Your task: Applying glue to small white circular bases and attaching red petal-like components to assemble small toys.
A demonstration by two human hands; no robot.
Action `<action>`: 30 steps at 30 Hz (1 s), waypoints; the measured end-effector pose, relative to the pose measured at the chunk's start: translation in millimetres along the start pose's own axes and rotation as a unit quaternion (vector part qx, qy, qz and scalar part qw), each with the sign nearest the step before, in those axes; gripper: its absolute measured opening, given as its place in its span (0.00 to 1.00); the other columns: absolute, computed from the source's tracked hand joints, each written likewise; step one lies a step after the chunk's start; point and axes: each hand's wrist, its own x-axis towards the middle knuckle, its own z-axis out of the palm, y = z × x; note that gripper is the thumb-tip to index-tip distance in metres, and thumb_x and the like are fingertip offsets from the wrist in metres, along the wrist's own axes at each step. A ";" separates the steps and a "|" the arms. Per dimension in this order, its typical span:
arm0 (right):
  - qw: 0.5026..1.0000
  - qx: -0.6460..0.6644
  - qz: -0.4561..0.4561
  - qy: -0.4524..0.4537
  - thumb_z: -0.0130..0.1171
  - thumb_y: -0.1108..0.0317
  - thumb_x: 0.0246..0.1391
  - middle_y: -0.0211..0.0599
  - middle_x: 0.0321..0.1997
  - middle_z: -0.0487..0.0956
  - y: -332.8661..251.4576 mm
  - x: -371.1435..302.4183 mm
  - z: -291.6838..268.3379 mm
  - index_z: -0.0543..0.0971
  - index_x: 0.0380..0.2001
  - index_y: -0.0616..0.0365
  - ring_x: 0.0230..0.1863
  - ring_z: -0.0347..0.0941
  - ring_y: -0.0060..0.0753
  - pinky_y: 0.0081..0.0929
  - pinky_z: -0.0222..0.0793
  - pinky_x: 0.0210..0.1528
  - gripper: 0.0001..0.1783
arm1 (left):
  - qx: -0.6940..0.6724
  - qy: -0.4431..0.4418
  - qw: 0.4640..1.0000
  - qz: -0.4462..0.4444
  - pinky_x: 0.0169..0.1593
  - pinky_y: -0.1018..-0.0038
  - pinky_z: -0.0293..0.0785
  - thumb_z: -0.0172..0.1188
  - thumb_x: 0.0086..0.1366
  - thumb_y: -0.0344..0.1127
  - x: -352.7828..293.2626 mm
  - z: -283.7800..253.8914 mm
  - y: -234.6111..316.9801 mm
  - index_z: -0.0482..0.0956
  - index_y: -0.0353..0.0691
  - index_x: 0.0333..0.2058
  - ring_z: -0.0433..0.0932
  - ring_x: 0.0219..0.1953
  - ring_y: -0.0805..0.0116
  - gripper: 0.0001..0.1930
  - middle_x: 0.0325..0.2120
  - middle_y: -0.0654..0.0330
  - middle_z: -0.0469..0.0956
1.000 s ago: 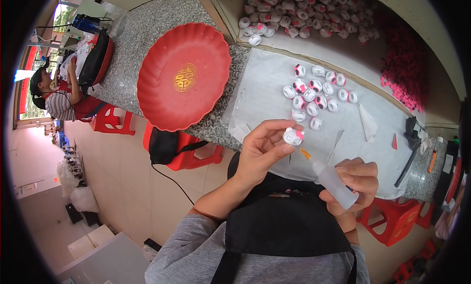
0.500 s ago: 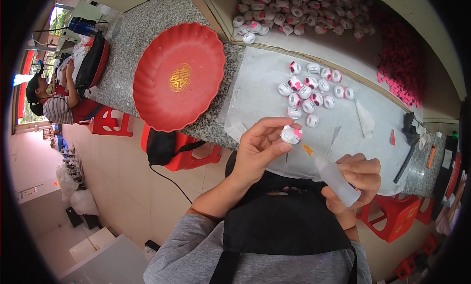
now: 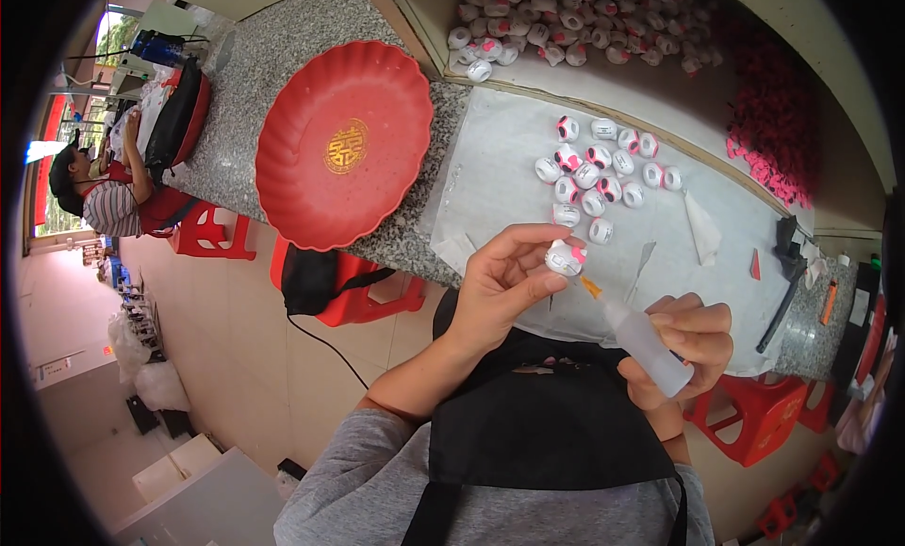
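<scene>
Between the thumb and fingers of my left hand (image 3: 504, 282) is a small white figurine head (image 3: 563, 257) with a pink bow. My right hand (image 3: 693, 343) grips a translucent squeeze bottle (image 3: 647, 346), tilted so that its orange needle tip (image 3: 591, 287) points up and left at the head. The tip is very close to the head; I cannot tell whether it touches. Beyond my hands, several similar white and pink pieces (image 3: 586, 175) stand in a loose group on a white sheet (image 3: 500, 150).
A scalloped red tray (image 3: 292, 159) rests on the granite counter to the left. At the back, a bin holds many white pieces (image 3: 575, 18) beside a pile of pink parts (image 3: 768, 122). A black tool (image 3: 781, 306) lies at the right. Another person (image 3: 108, 202) sits far left.
The figurine head has turned slightly in my left fingers, and its bow now sits a little further right. My right hand and the bottle have barely moved.
</scene>
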 end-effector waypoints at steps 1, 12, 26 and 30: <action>1.000 -0.006 -0.001 0.006 0.64 0.69 0.30 0.34 0.27 0.63 0.7 0.0 -0.2 0.65 0.28 0.57 0.19 0.59 0.21 0.15 0.58 0.20 0.20 | 0.001 -0.001 1.000 -0.002 0.43 0.76 0.64 0.53 0.48 0.23 0.6 -0.1 0.1 0.63 0.32 0.40 0.69 0.38 0.70 0.18 0.36 0.52 0.69; 1.000 -0.012 -0.009 0.007 0.64 0.68 0.31 0.34 0.27 0.63 1.7 -0.2 0.1 0.64 0.28 0.58 0.19 0.58 0.21 0.15 0.57 0.19 0.21 | 0.005 -0.001 1.000 0.003 0.44 0.77 0.63 0.53 0.48 0.22 0.7 -0.8 3.3 0.63 0.32 0.40 0.68 0.39 0.70 0.18 0.36 0.52 0.69; 1.000 -0.028 -0.004 0.013 0.63 0.67 0.31 0.33 0.27 0.64 -0.4 -2.5 7.3 0.65 0.28 0.56 0.19 0.59 0.21 0.15 0.58 0.20 0.20 | 0.172 -0.036 0.979 0.101 0.45 0.74 0.61 0.52 0.47 0.19 -3.0 -3.9 2.3 0.66 0.31 0.38 0.65 0.42 0.67 0.16 0.37 0.53 0.66; 1.000 -0.029 -0.004 0.008 0.64 0.67 0.30 0.33 0.27 0.64 -0.6 -2.4 6.5 0.65 0.28 0.56 0.19 0.60 0.21 0.15 0.58 0.21 0.20 | 0.190 -0.033 0.975 0.111 0.46 0.73 0.60 0.52 0.47 0.19 -3.1 -5.0 2.0 0.66 0.31 0.37 0.65 0.42 0.66 0.16 0.37 0.53 0.66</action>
